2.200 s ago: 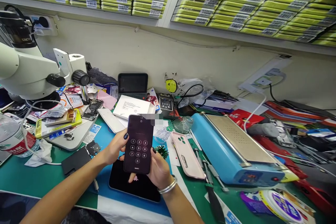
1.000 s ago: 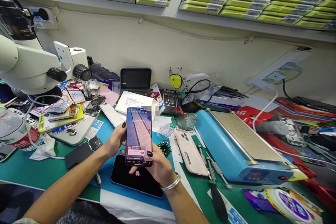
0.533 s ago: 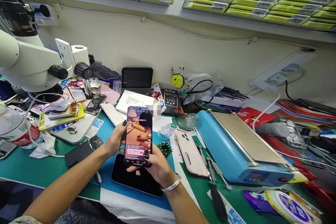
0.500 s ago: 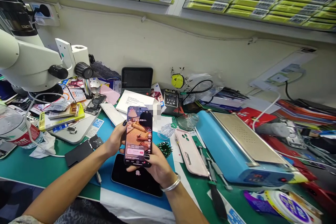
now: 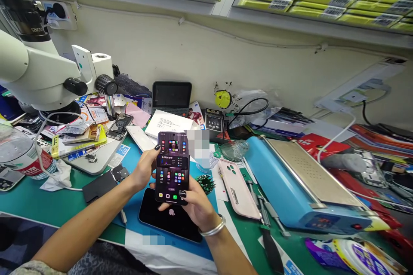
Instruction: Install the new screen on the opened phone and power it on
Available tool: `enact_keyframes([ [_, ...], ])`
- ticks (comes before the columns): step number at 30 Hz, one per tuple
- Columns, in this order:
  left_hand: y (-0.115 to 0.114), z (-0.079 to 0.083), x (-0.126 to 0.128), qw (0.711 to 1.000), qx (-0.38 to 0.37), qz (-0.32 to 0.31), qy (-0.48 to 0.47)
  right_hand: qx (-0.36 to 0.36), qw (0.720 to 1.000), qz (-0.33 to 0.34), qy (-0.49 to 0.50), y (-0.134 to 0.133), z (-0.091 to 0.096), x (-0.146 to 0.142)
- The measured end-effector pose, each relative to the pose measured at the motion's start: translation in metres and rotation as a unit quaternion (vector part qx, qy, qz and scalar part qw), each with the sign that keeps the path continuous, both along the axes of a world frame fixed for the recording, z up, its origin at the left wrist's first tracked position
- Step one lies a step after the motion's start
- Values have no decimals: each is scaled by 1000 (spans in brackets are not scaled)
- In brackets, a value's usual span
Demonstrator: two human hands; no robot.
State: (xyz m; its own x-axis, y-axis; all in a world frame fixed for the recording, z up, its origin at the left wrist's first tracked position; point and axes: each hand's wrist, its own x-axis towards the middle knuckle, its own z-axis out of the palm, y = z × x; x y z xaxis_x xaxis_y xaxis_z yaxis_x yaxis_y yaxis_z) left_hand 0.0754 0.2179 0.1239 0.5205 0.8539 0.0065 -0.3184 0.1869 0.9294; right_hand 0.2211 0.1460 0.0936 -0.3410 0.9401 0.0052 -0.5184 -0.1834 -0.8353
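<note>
Both my hands hold a smartphone (image 5: 172, 169) upright, its lit screen showing a dark home page with app icons. My left hand (image 5: 146, 167) grips its left edge, thumb near the top corner. Around the lower right edge my right hand (image 5: 196, 204) is wrapped, with the thumb over the bottom of the screen. Beneath it, a second phone (image 5: 167, 219) with a white apple logo on a black screen lies on the blue mat (image 5: 132, 212). A pink phone case (image 5: 238, 189) lies to the right.
A blue heating plate machine (image 5: 300, 180) stands at right, with a black-handled screwdriver (image 5: 269, 240) before it. At left are a microscope (image 5: 41, 68), a plastic cup (image 5: 24, 152) and a black flat device (image 5: 103, 184). A white box (image 5: 164, 122) sits behind the phone.
The held phone's screen has switched from a video page to the home page with icons. My hands keep hold of it; the whole view has shifted slightly.
</note>
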Motion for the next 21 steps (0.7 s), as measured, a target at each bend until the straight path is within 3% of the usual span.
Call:
enact_keyframes([
  [4,1,-5,-1,999,9,34,10,3,1000,9,6,0,1,-1],
  [8,1,-7,-3,999,41,10,1,-13,1000,15,23,1,3,0],
  [16,-6,-1,-7,994,90,-61,22,-149,989,-2,1,8,2,1],
  [21,2,-7,-2,998,66,-17,13,-62,998,-8,-15,4,-1,3],
])
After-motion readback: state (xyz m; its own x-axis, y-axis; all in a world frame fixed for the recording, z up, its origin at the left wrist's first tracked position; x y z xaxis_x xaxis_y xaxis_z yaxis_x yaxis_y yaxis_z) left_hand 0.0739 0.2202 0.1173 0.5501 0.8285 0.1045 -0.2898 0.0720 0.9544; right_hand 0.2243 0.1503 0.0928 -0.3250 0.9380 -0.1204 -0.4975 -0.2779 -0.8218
